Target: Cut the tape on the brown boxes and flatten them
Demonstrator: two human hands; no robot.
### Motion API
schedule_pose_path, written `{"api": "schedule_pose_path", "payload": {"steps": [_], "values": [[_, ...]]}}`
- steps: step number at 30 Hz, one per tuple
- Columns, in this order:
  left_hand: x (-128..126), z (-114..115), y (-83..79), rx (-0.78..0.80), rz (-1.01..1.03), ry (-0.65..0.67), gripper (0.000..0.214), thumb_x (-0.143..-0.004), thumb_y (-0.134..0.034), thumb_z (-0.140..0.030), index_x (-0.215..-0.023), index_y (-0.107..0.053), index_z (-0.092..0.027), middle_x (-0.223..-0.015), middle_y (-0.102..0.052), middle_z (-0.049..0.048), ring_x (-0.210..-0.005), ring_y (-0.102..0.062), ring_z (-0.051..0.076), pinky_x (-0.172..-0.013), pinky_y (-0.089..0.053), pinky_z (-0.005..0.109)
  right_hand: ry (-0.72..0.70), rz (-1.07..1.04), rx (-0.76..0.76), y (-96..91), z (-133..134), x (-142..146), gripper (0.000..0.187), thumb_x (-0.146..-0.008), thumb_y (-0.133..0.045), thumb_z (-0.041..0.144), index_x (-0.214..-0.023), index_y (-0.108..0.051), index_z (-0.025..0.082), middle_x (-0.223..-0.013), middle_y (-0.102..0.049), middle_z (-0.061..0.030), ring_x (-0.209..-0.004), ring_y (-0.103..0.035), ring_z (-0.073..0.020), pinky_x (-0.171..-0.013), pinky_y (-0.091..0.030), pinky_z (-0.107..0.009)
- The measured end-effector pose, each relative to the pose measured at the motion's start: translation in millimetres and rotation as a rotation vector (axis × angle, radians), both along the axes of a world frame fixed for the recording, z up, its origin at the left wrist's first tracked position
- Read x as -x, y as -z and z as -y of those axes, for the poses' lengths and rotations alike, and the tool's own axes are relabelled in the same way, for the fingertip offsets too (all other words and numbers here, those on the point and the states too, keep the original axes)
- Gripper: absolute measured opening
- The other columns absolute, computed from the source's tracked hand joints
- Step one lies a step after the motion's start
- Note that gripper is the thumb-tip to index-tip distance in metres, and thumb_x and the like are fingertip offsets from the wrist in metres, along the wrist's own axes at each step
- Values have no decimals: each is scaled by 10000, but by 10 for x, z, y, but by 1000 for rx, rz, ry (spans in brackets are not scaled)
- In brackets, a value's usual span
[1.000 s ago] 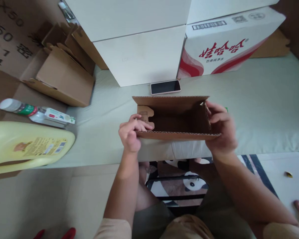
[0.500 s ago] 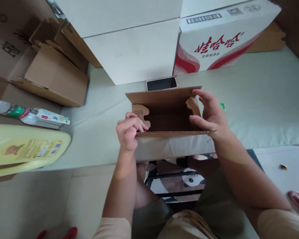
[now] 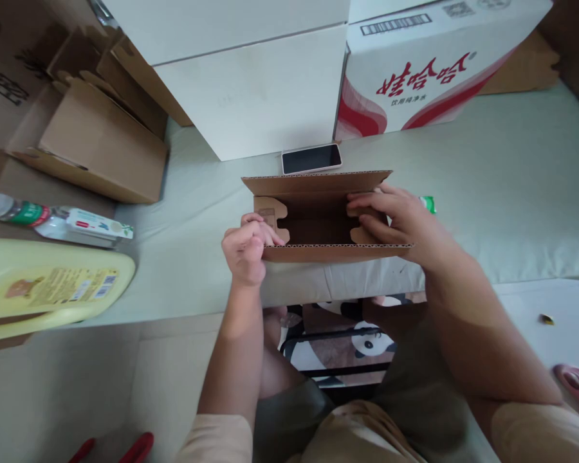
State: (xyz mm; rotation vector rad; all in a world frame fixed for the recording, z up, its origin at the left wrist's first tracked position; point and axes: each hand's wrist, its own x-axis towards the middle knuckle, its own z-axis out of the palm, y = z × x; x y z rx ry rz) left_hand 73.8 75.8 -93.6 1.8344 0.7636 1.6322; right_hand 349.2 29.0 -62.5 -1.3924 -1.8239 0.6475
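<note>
An open brown cardboard box [image 3: 338, 254] stands at the front edge of the cloth-covered surface, its long sides raised and its inside dark. My left hand [image 3: 245, 247] is closed on the box's near left corner, fingers curled over the rim beside the notched left flap [image 3: 275, 209]. At the other end, my right hand [image 3: 395, 218] grips the right flap [image 3: 364, 236], fingers reaching over it into the opening. That flap leans inward; part of it is hidden by the fingers.
Behind the box lies a phone [image 3: 311, 159], in front of white cartons [image 3: 260, 96] and a red-and-white carton [image 3: 415, 83]. Brown boxes [image 3: 101, 141], a bottle [image 3: 29, 212] and a yellow jug [image 3: 58, 283] are on the left. A small green packet [image 3: 429, 204] is by my right hand.
My right hand has moved left and inward from the far panel's edge, and the right flap now leans further into the box. My left hand keeps its hold.
</note>
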Motion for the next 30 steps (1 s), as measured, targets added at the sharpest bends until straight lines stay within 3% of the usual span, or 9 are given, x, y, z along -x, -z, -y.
{"api": "schedule_pose_path", "payload": {"steps": [4,6,9,11,15,18,21,25,30], "values": [[0,-7,50,34,44,-87,572,-1006,-554,-564,-561,-436,-224,-458,-501,-69,-431,-556,120,-823,-521,383,-85,-613,32,140,78,-13,316,-982,-590,563,-1158,-715,332,-1363,-722,-33,-1296,-673,-298,-1153,-517,-556],[-18,0,60,65,67,-125,473,-994,-600,-566,-667,-527,-233,-539,-569,-62,-508,-604,121,-839,-538,360,-119,-779,-31,268,120,1,462,-939,-587,701,-1237,-681,361,-1436,-675,-19,-1370,-625,-295,-1178,-506,-535],[-35,-12,94,90,23,-143,289,-961,-676,-540,-957,-624,-255,-784,-712,-16,-756,-721,148,-880,-568,338,-44,-651,-147,419,145,61,642,-841,-773,620,-1408,-547,423,-1572,-537,-9,-1474,-527,-308,-1231,-451,-538],[-22,-48,150,68,-29,-136,331,-946,-696,-527,-1141,-618,-271,-1034,-749,39,-1008,-746,187,-967,-577,356,72,-554,-218,470,131,105,771,-849,-782,554,-1508,-386,497,-1660,-408,7,-1494,-502,-308,-1216,-462,-554],[33,-130,279,-6,-142,-183,596,-926,-645,-654,-1413,-521,-334,-1542,-551,101,-1489,-520,304,-1224,-466,488,89,-451,-157,499,97,122,898,-892,-646,639,-1617,-128,524,-1680,-376,-10,-1498,-489,-315,-1177,-492,-572],[52,-137,299,-10,-172,-206,694,-940,-604,-676,-1543,-419,-387,-1668,-435,75,-1592,-390,319,-1296,-386,533,98,-397,-148,519,120,89,736,-906,-600,612,-1575,-325,474,-1560,-508,-24,-1448,-525,-316,-1202,-463,-575],[62,-108,248,1,-211,-149,515,-985,-592,-589,-1439,-588,-347,-1574,-569,75,-1547,-466,321,-1288,-397,557,136,-341,-226,532,164,80,365,-921,-570,554,-1204,-687,354,-1367,-612,-54,-1441,-513,-353,-1280,-347,-624],[92,-83,191,-1,-304,-144,319,-1036,-556,-462,-1118,-797,-268,-1362,-727,73,-1470,-560,321,-1248,-442,592,172,-349,-288,506,200,115,266,-939,-545,483,-1014,-738,317,-1320,-637,-60,-1431,-518,-371,-1292,-305,-644],[133,-94,215,-79,-294,-151,306,-1034,-568,-450,-1155,-802,-295,-1356,-730,65,-1444,-587,316,-1225,-463,608,202,-274,-281,493,219,135,350,-951,-510,555,-1101,-728,326,-1392,-632,-67,-1434,-519,-388,-1265,-338,-667]]}}
